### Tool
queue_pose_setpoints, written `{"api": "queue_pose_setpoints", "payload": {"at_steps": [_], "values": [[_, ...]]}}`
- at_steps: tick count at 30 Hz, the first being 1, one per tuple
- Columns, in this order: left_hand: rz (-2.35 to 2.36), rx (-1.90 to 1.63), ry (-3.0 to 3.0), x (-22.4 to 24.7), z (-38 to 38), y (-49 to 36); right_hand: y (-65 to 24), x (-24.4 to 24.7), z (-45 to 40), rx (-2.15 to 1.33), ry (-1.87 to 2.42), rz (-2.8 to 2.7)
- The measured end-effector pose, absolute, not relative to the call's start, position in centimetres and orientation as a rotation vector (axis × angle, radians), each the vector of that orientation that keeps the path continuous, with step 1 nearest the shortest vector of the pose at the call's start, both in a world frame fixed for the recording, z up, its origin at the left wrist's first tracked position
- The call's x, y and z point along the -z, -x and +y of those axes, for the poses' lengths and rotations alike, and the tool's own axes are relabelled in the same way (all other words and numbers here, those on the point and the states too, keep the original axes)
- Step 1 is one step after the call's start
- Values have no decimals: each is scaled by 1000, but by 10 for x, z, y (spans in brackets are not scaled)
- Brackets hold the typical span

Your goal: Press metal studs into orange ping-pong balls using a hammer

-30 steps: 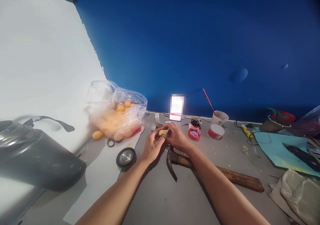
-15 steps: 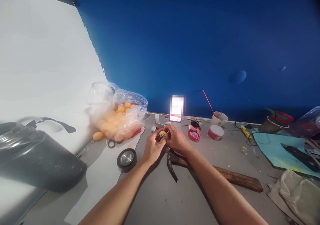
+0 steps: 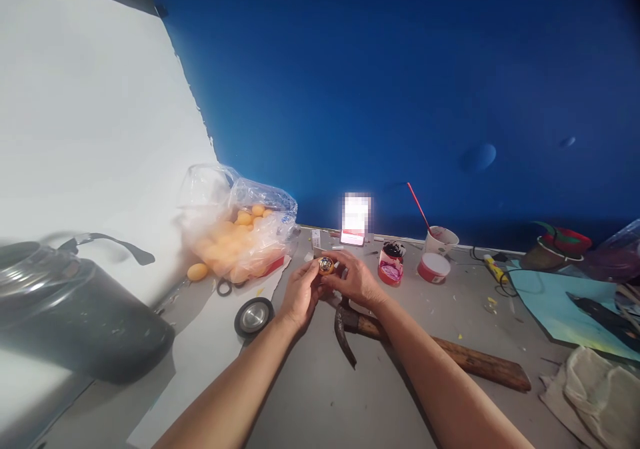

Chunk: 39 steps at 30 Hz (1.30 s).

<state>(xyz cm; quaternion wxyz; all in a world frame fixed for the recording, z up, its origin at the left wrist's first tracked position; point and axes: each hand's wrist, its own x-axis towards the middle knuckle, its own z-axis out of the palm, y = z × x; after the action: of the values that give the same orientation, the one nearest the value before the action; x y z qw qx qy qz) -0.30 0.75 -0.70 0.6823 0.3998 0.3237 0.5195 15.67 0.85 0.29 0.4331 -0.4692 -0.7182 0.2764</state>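
Note:
Between my two hands is a small orange ball (image 3: 326, 266) with a shiny, metallic-looking face turned up; I cannot make out what that face is. My left hand (image 3: 300, 297) grips the ball from the left, fingers curled beneath it. From the right, my right hand (image 3: 358, 280) closes its fingertips on the ball's side and far edge. Just below my right hand lies a claw hammer (image 3: 345, 332), its wooden handle running under my right forearm. To the left of my left hand rests a black-rimmed disc with a silver centre (image 3: 254, 317).
A clear plastic bag (image 3: 225, 236) of orange balls stands at back left, with a loose ball (image 3: 197, 272) beside it. A lit phone (image 3: 354, 219), an open red-and-white tub (image 3: 391, 268), a red lid (image 3: 433, 268) and a white cup (image 3: 442, 238) line the back. A dark jug (image 3: 85, 316) is left.
The ball has turned in my hands, so its shiny face now points up toward me. My left hand has rolled, showing more palm and thumb. The view has shifted slightly.

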Motion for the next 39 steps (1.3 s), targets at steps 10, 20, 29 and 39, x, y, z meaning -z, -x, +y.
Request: {"api": "queue_pose_setpoints", "payload": {"at_steps": [10, 20, 29, 39], "values": [[664, -1153, -846, 7, 6, 2, -158, -3, 8, -785, 1053, -1744], [645, -1163, -763, 11, 11, 3, -156, -6, 6, -790, 1127, -1812], [626, -1127, -551, 5, 14, 8, -167, 1, 14, -449, 1532, -1633], [642, -1149, -623, -3, 5, 4, -171, -21, 12, -336, 1732, -1876]]}}
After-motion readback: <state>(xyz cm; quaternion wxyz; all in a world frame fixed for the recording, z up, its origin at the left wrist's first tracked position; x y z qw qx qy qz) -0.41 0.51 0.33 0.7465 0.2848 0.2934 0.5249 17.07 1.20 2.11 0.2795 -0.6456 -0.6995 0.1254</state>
